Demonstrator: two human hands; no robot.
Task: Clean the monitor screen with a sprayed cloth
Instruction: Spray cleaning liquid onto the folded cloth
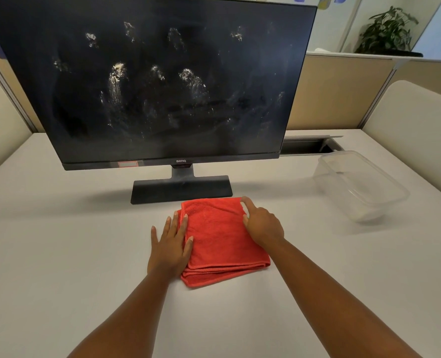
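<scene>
The folded red microfibre cloth (220, 239), mid-desk, looks soft and light; the flat left hand (170, 244) rests on its edge, and the curled right hand (262, 223) grips its far-right edge, the best hold.

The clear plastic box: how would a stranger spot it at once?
Start at the big monitor on the table. Look right of its stand: the clear plastic box sits alone there. It is see-through, unlike the red cloth.

2 bare, sleeveless forearms (126, 313)
</scene>
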